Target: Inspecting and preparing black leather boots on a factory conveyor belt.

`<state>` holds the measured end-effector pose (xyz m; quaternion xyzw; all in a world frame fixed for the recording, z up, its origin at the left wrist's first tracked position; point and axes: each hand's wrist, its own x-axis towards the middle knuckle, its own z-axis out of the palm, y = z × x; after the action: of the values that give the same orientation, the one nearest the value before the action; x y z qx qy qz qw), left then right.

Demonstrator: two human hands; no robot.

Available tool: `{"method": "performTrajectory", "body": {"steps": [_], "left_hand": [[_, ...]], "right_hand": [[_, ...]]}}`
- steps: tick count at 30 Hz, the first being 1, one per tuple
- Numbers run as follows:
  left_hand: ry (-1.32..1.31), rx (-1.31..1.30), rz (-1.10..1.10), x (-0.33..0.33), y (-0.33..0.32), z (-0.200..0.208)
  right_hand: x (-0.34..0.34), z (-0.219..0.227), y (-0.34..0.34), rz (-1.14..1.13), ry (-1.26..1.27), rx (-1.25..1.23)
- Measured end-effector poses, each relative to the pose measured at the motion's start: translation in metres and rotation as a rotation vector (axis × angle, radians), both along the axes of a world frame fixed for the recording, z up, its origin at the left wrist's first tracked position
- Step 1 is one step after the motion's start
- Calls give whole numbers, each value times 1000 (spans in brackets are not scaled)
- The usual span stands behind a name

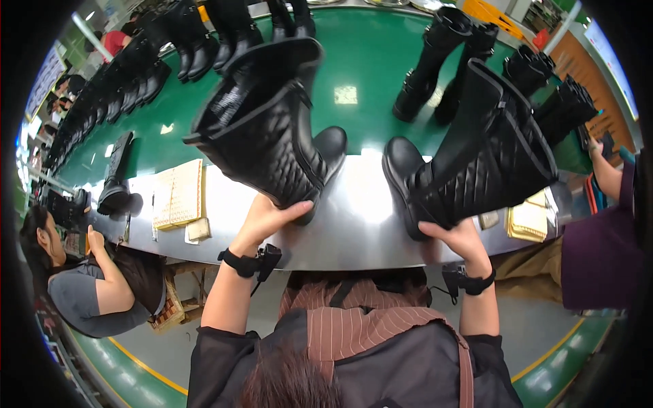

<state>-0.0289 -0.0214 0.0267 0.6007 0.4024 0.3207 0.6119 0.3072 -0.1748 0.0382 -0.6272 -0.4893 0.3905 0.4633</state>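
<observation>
Two tall black boots with quilted shafts lean outward over the steel edge of the bench, their rounded toes turned toward each other. My left hand (277, 216) grips the left boot (272, 146) low at its heel, thumb across the back. Around the heel of the right boot (469, 160) my right hand (454, 238) is closed the same way, its thumb showing and the other fingers hidden behind the boot. The left boot's wide top opening faces up and shows its dark lining. Both wrists wear black straps with small devices.
A green work surface (360, 61) with a steel rim (340, 245) lies before me. Patterned yellow stacks (178, 194) lie to left and right. More boots (432, 64) stand along the far side. A person (95, 272) sits at left; another (598, 238) is at right.
</observation>
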Motion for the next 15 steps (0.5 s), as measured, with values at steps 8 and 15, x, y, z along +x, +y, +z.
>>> {"method": "performTrajectory", "body": {"steps": [8,15], "left_hand": [[-463,-441,12,43,-32,7],[-805,-592,-105,60,-46,10]], "right_hand": [[-49,-12,5,-144,775,30],[-58,-7,4,43,1033,176]]}}
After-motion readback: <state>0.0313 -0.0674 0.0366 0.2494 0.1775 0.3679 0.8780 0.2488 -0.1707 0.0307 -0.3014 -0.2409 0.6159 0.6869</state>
